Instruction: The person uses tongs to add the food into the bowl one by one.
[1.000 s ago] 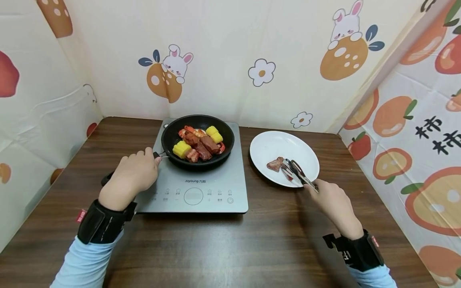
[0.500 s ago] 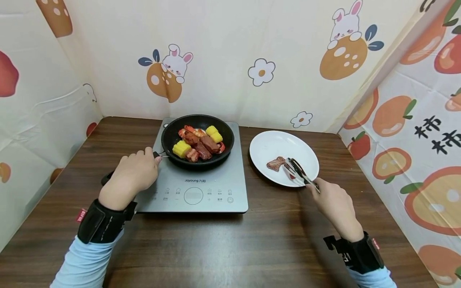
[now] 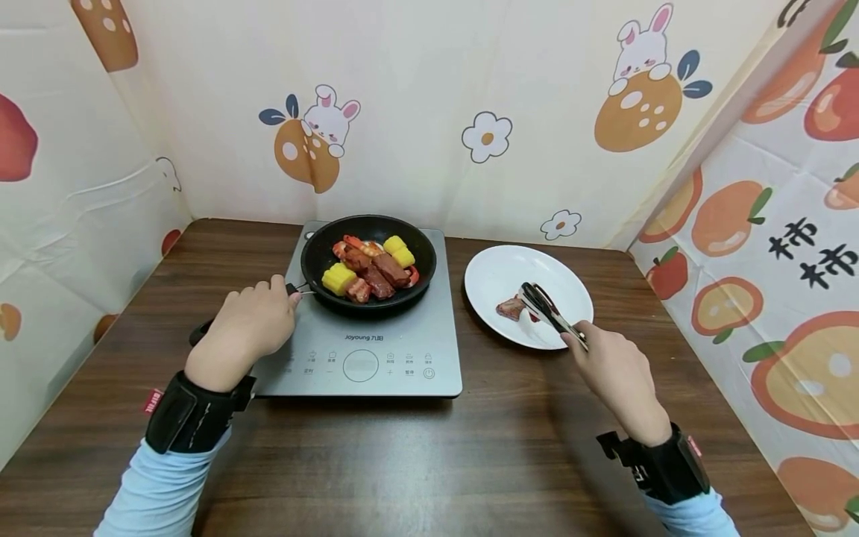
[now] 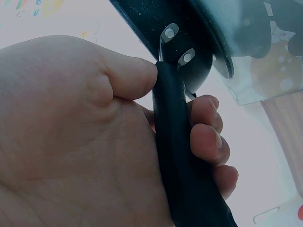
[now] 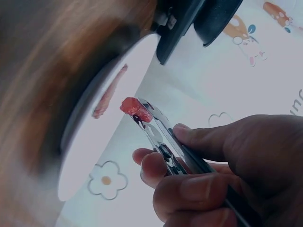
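In the head view my left hand (image 3: 244,321) grips the handle of a black frying pan (image 3: 322,250). The left wrist view shows fingers and thumb round the black handle (image 4: 173,137). My right hand (image 3: 614,369) holds metal tongs (image 3: 540,304) over a white plate (image 3: 496,272). Between the tongs' tips, the right wrist view shows a small red piece of meat (image 5: 129,105), raised off the plate. A flat brown slice of meat (image 3: 510,309) lies on the plate, partly hidden by the tongs in the head view.
The pan rests on a silver induction cooktop (image 3: 403,343). Inside it are brown meat pieces (image 3: 379,282), corn chunks (image 3: 338,278) and orange-red shrimp (image 3: 362,245). A brown wooden table (image 3: 335,462) carries everything. Printed cloth walls (image 3: 416,112) stand close behind and at both sides.
The tongs have risen from the plate and shifted slightly left, with the red piece of meat in their tips. My right hand has moved a little up and left. The left hand has stayed put.
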Tool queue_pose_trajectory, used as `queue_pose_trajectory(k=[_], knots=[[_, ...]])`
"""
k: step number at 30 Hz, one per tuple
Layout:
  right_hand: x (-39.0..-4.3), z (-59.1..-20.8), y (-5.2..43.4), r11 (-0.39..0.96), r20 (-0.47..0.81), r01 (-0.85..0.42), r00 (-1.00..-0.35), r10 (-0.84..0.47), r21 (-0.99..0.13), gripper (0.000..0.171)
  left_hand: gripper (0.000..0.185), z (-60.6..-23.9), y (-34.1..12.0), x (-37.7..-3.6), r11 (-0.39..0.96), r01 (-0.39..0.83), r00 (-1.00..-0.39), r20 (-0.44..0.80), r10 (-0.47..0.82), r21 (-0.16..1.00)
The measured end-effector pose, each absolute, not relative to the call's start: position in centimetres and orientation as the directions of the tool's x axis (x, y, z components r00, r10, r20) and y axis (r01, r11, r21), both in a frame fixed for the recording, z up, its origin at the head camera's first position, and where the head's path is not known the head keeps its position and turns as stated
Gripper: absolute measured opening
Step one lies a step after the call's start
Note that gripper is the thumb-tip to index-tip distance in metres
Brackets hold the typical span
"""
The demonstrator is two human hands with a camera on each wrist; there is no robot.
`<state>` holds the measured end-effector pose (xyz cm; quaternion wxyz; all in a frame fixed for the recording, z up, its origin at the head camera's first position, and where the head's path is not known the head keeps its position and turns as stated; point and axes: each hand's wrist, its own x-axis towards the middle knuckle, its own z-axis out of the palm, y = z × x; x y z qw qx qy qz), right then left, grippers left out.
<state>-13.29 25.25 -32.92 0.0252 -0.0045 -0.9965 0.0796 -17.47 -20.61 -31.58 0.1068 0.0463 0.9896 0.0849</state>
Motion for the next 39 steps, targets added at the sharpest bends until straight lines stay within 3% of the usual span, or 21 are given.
queue_pose_trajectory(k=[17,23,39], knots=[[-17.0,-30.2,18.7,0.974,0.218,-0.163,-0.968,-0.127,-0.158,0.030,0.041,-31.5,-20.7,-17.4,0.981,0.077,-0.974,-0.199,0.112,0.176],[-19.2,-29.6,15.2,0.955,0.238,-0.216,-0.957,-0.166,-0.203,0.032,0.041,-31.5,-20.6,-17.4,0.981,0.071,-0.973,-0.205,0.109,0.182],[-23.7,-30.1,7.4,0.925,0.222,-0.329,-0.932,-0.286,-0.188,0.029,0.040,-31.4,-20.6,-17.4,0.981,0.069,-0.973,-0.206,0.107,0.181]])
